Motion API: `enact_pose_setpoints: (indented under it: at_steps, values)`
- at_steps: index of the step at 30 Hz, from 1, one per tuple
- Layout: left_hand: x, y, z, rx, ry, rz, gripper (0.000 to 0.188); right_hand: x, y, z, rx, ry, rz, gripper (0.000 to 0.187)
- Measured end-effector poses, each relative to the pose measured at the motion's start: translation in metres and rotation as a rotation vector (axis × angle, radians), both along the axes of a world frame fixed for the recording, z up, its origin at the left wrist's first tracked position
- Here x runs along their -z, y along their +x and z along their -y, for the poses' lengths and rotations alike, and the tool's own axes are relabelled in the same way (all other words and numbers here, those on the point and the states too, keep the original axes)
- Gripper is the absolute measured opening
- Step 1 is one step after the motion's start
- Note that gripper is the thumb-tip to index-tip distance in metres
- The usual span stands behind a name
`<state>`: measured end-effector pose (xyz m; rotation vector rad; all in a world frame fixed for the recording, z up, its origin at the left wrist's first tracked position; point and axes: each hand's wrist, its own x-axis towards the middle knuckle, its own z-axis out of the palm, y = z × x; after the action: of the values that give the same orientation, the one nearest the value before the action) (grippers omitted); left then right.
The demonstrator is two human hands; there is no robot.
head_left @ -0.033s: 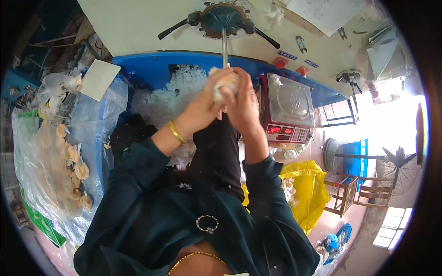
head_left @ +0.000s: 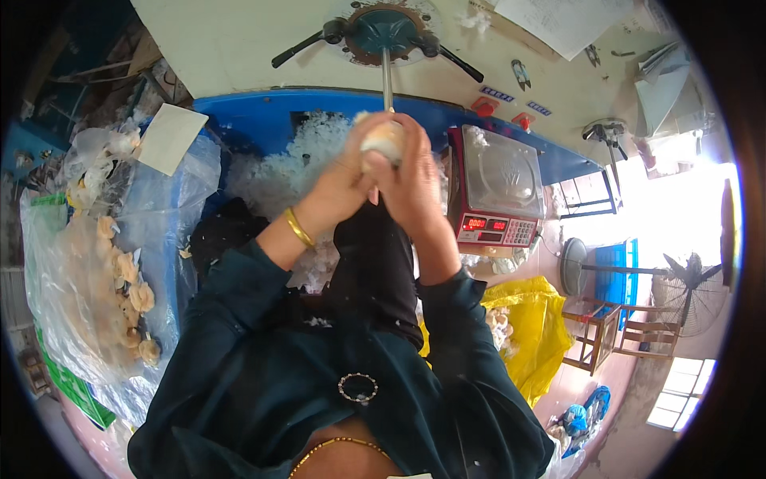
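Note:
Both my hands are closed round a small, plump plush piece (head_left: 384, 142), cream and peach in colour. My left hand (head_left: 345, 174), below a gold bangle, wraps its left side. My right hand (head_left: 411, 172) grips it from the right, thumb across the near face. Just beyond my fingers is the lower end of a thin metal tube (head_left: 388, 80), which comes down from a round fitting (head_left: 386, 36) with two black handles. Whether the tube enters the plush piece is hidden by my hands. White fluffy stuffing (head_left: 319, 144) lies in the blue bin behind my left hand.
A red scale (head_left: 501, 188) stands close to my right hand. At the left, a clear plastic bag (head_left: 80, 295) holds several tan plush pieces (head_left: 140, 297). A yellow bag (head_left: 531, 335) with more pieces lies at lower right. Snips (head_left: 521, 74) and papers are on the tabletop.
My hands have shifted slightly left, still closed round the plush piece, which is turned a little and shows more of its pale side.

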<state>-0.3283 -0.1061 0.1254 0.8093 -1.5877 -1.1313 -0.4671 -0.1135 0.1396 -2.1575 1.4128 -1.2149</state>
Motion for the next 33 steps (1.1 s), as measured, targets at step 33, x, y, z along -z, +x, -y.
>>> enact_pose_setpoints:
  at_steps: [33]
  values:
    - [0.02, 0.113, -0.048, -0.372, 0.112, 0.614, 0.066, 0.051, -0.111, -0.055, 0.125, 0.355, 0.031, 0.062]
